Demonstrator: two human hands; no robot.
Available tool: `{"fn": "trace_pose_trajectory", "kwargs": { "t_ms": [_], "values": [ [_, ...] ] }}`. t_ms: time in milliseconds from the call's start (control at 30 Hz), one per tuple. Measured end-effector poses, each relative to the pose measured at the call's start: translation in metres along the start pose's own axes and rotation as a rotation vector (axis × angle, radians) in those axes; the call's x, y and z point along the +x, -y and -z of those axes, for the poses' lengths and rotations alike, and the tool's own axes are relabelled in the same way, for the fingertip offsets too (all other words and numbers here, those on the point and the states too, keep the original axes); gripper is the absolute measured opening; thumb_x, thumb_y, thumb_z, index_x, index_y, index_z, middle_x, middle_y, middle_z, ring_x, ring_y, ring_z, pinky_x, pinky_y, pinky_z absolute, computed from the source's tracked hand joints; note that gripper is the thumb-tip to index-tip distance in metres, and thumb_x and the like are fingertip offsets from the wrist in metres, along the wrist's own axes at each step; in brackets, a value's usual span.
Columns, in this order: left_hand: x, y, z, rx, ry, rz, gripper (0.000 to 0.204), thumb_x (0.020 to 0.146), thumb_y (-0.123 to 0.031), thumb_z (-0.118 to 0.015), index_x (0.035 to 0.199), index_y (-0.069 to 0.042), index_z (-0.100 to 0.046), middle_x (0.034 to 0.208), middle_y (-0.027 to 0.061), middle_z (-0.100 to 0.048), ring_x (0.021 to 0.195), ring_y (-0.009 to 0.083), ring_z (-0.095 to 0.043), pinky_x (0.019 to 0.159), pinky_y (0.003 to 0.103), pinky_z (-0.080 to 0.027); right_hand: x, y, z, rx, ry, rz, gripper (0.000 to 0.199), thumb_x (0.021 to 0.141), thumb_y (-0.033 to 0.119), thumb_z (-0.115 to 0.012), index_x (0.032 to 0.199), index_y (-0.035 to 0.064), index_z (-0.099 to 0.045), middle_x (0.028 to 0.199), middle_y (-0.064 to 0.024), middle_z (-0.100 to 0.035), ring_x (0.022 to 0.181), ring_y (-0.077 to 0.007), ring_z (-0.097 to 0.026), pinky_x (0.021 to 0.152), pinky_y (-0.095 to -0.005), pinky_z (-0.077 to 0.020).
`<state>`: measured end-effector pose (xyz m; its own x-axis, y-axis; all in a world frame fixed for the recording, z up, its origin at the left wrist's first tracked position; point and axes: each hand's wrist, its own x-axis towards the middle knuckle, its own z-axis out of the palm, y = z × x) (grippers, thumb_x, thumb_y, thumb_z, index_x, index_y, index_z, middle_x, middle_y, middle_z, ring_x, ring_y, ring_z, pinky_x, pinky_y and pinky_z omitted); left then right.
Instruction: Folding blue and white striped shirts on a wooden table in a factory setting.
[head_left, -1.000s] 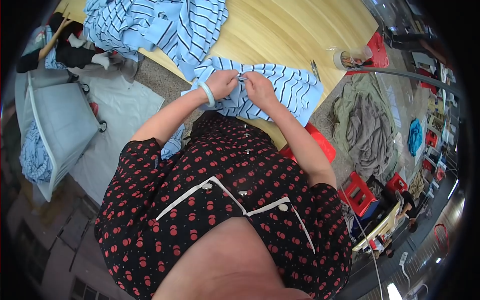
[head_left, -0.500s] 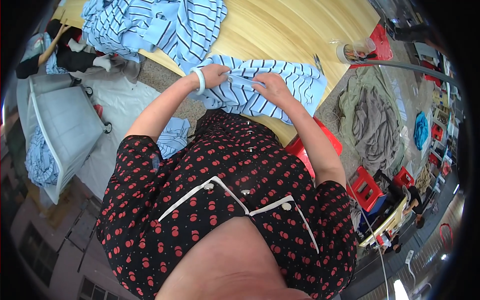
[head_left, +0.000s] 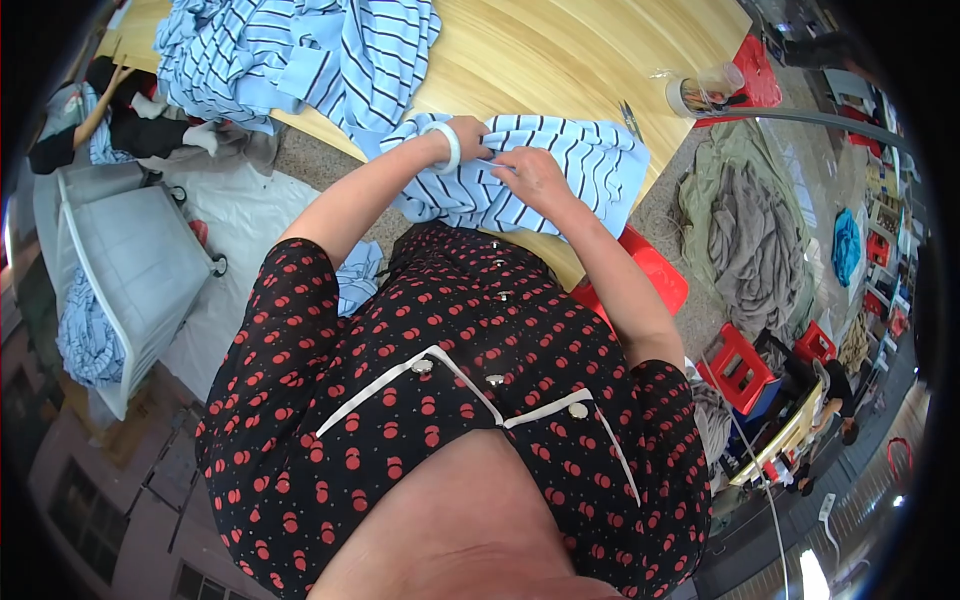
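A light blue shirt (head_left: pixel 600 170) with dark and white stripes lies bunched along the near edge of the wooden table (head_left: pixel 570 55). Both hands work close together on it. My left hand (head_left: pixel 466 138), a pale bangle at its wrist, is closed on the fabric, its fingertips partly hidden. My right hand (head_left: pixel 535 180) pinches a plain blue strip of the shirt just beside it. At the far left of the table lies a heap of similar striped garments (head_left: pixel 300 65), reaching down to the shirt.
Small thread snips (head_left: pixel 629 120) and a clear tub of tools (head_left: pixel 688 98) are on the table's right side. A red stool (head_left: pixel 655 280) stands below its near edge. Grey cloth (head_left: pixel 752 235) is piled at right. A wheeled bin (head_left: pixel 140 245) stands left; another person's arm (head_left: pixel 95 115) shows beyond it.
My left hand has moved right, closer to my right hand, covering the button seen before. My right hand has shifted slightly left, still pinching the strip.
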<state>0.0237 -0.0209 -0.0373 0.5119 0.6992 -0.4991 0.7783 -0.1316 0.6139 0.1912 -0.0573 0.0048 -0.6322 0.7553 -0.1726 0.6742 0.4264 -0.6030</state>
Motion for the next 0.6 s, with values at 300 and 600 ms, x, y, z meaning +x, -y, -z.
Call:
{"fn": "trace_pose_trajectory", "kwargs": {
  "t_ms": [300, 600],
  "values": [
    [-0.018, -0.010, 0.011, -0.419, -0.099, 0.111, 0.026, 0.069, -0.028, -0.054, 0.079, -0.004, -0.059, 0.070, 0.0167, -0.058, 0.067, 0.0263, -0.055, 0.063, 0.031, -0.043, 0.006, 0.005, 0.008, 0.031, -0.139, 0.045, 0.011, 0.074, 0.010, -0.048, 0.077, 0.0005, -0.054, 0.073, -0.0163, -0.055, 0.071, -0.0316, -0.053, 0.064, -0.0375, -0.0423],
    [-0.013, -0.008, 0.002, -0.533, -0.153, 0.081, 0.025, 0.068, -0.026, -0.052, 0.080, -0.006, -0.061, 0.071, 0.0148, -0.058, 0.067, 0.0233, -0.056, 0.062, 0.029, -0.043, 0.006, 0.006, 0.005, 0.068, -0.185, 0.068, 0.013, 0.069, 0.005, -0.047, 0.079, -0.0007, -0.053, 0.073, -0.0180, -0.054, 0.070, -0.0333, -0.052, 0.065, -0.0391, -0.0419]
  ]
}}
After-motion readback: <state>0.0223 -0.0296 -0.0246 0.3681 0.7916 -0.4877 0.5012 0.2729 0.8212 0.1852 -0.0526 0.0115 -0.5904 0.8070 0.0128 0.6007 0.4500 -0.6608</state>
